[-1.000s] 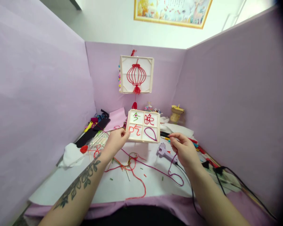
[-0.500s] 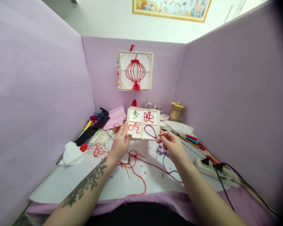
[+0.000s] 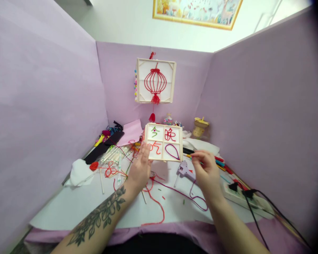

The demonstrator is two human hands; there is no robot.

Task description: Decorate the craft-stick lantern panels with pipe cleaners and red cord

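My left hand [image 3: 140,164] grips the lower left side of a small box-like lantern [image 3: 163,142] framed in pale wooden sticks. Its white face is divided by a stick cross. Green, red and orange yarn characters and a purple yarn loop [image 3: 172,151] fill the compartments, the loop at lower right. To the right of the lantern, and apart from it, my right hand [image 3: 206,169] has thumb and fingers pinched together. Whatever lies between them, if anything, is too small to make out. A lilac glue gun [image 3: 186,171] rests on the table between lantern and right hand.
A larger lantern [image 3: 155,81] with a red yarn design hangs ahead. Purple yarn [image 3: 175,190] and red yarn [image 3: 159,203] trail over the table. Bagged sticks [image 3: 110,155] and white cloth [image 3: 81,173] are at left, a corded power strip [image 3: 249,197] at right. Lilac panels enclose three sides.
My right hand has left the lantern's lower right corner and moved right, fingers pinched. My left hand still holds the lantern. The glue gun shows more fully, and the view has shifted slightly.
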